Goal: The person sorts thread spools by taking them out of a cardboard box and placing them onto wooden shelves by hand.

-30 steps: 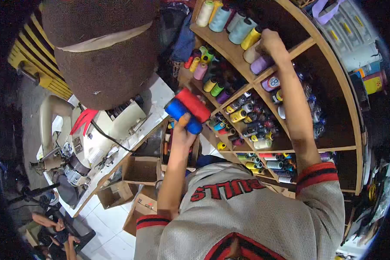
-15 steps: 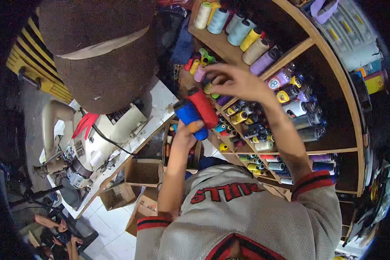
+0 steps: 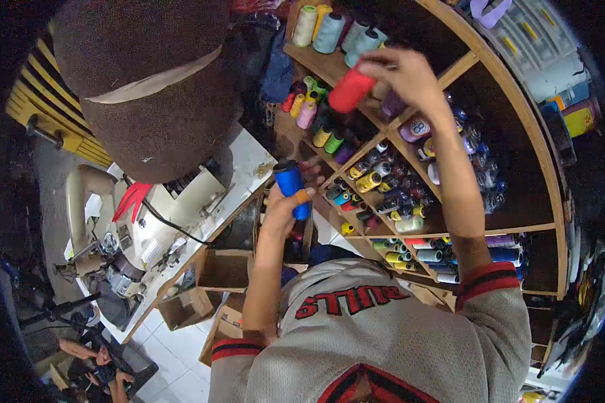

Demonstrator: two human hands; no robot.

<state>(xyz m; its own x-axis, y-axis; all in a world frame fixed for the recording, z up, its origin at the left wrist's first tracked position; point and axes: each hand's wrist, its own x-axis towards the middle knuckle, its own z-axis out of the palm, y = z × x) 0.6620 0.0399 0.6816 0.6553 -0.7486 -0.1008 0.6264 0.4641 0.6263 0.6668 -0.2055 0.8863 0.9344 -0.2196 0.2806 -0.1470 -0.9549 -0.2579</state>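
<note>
My left hand (image 3: 280,209) is wrapped round a blue thread spool (image 3: 290,180) with a dark top, held upright but slightly tilted. An orange band (image 3: 302,196) shows round its thumb. Higher up and to the right, my right hand (image 3: 403,75) grips a red thread spool (image 3: 351,89) by one end, somewhat blurred. That spool is in front of the wooden shelf unit (image 3: 460,67), close to a row of larger spools. Below it, green spools (image 3: 333,142) and a pink spool (image 3: 307,115) stand in the lower compartments.
Pale blue spools (image 3: 329,33) line the upper shelf, and many cones fill the other compartments. At left stands a sewing machine (image 3: 91,201) on a white table (image 3: 249,156), under a large brown form (image 3: 141,87). Cardboard boxes (image 3: 224,270) lie below. Another person (image 3: 104,366) is at lower left.
The red spool, earlier beside the blue one at my left hand, is now in my right hand, up and to the right. My left hand still keeps the blue spool.
</note>
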